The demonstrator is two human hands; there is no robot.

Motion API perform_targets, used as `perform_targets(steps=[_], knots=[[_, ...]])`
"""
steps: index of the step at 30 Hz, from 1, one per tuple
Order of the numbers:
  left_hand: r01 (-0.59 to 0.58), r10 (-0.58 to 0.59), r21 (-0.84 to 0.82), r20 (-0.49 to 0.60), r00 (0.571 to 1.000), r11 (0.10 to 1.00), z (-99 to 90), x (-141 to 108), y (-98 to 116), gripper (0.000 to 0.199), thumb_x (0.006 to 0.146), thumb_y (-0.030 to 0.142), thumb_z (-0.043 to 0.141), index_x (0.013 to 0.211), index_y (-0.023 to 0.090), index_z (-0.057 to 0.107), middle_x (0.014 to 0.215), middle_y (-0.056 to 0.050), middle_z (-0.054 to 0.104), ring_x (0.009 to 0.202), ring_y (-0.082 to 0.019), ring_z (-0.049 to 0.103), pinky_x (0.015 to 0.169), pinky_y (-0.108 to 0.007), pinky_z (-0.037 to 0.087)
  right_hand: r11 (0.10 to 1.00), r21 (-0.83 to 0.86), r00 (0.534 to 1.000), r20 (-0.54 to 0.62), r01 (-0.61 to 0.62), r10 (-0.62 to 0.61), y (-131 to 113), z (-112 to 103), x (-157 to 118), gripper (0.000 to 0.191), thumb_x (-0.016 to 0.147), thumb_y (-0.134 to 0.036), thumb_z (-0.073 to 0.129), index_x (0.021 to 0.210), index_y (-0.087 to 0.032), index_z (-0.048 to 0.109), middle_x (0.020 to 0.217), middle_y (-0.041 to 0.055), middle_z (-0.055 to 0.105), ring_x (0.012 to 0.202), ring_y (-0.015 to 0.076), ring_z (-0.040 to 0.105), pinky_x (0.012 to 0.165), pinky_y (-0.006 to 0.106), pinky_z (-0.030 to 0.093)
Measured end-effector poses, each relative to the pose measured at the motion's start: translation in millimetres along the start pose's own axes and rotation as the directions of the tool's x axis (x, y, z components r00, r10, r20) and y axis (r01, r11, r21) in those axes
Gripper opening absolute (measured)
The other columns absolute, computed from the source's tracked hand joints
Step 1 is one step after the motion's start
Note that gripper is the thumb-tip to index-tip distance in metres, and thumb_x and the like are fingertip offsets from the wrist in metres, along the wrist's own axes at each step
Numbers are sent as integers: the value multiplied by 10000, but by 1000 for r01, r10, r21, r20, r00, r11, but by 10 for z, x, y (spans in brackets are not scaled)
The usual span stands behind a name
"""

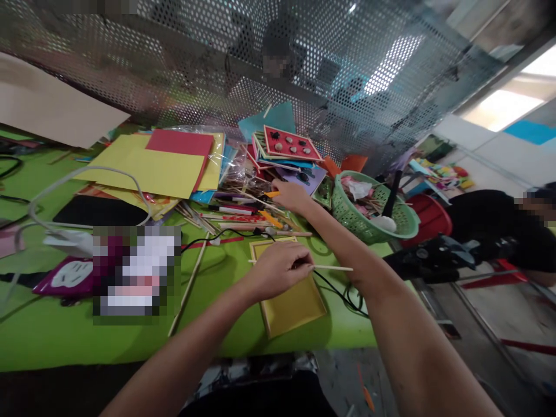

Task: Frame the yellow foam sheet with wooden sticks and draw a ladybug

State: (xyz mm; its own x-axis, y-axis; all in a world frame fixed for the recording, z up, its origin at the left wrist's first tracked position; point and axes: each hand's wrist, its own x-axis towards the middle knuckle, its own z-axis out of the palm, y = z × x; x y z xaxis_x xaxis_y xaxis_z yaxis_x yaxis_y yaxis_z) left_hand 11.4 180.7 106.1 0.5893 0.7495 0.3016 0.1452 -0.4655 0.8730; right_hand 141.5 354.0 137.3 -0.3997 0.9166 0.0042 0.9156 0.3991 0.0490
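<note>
Under the left hand, a board was laid; beyond this grip, paper was piled leftward, a basket rightward.

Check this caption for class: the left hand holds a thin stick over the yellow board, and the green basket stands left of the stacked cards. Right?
Not quite: the head view shows the green basket to the right of the stacked cards. The left hand does hold a thin stick over the yellow board.
</note>
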Motion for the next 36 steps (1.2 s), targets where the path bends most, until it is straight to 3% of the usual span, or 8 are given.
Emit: perform_targets(steps=[5,9,15,17,21,28,31,36], knots=[[9,-23,-95,-148,989,995,-39,24,-50,174,934,292,607,784,210,638,830,-23,673,778,-185,577,726,-304,398,994,73,992,-95,-80,86,50,-286,-160,347,925,-216,536,1243,-195,673,1107,133,798,999,312,708,837,365,466],[56,-137,-265,-298,945,963,-125,58,-92,172,893,342,614,793,205,641,771,-8,638,753,-181,555,712,-301,400,946,316,977,-169,-74,133,218,-396,-370,245,870,-224,546,1049,-205,713,965,54,772,913,248,679,799,320,453],[-23,-218,-406,-536,816,914,-228,91,-187,180,868,368,658,797,203,652,1103,-69,694,1083,-223,594,943,-327,445,515,855,921,-242,54,305,219,-336,-907,229,824,-400,627,980,-232,623,884,1,657,829,181,607,766,288,478],[-43,-247,-481,-524,815,876,-216,99,-206,189,850,382,698,808,201,663,1199,-77,693,1158,-232,591,991,-331,443,430,901,905,-231,60,357,106,-297,-1096,273,824,-427,634,1027,-245,615,865,0,626,776,171,571,713,283,469],[-47,-259,-569,-444,858,821,-165,99,-205,274,862,474,717,876,208,656,968,-38,696,934,-188,612,892,-312,472,237,967,909,-177,90,378,-191,-223,-1384,310,786,-397,636,1064,-264,604,835,-7,587,719,174,533,687,301,481],[-92,-211,-612,-405,889,785,-167,60,-147,298,886,506,697,842,224,610,796,15,520,713,-139,428,695,-272,408,-181,983,988,-10,39,157,-456,-166,-1476,476,636,-325,661,1111,-295,652,1103,41,763,1072,267,711,975,443,595],[-66,-207,-629,-349,914,774,-159,51,-114,298,869,493,714,813,219,610,749,25,486,679,-135,402,667,-272,391,-221,974,995,60,-40,81,-476,-168,-1422,539,614,-379,597,1130,-261,697,1119,86,795,1163,313,710,1000,502,612],[-45,-210,-643,-314,926,764,-151,65,-83,325,839,510,754,809,215,621,791,14,557,736,-138,473,698,-264,408,-137,990,993,43,-28,108,-367,-228,-1416,485,573,-320,602,1037,-244,722,1093,99,802,1192,348,708,999,522,608]])
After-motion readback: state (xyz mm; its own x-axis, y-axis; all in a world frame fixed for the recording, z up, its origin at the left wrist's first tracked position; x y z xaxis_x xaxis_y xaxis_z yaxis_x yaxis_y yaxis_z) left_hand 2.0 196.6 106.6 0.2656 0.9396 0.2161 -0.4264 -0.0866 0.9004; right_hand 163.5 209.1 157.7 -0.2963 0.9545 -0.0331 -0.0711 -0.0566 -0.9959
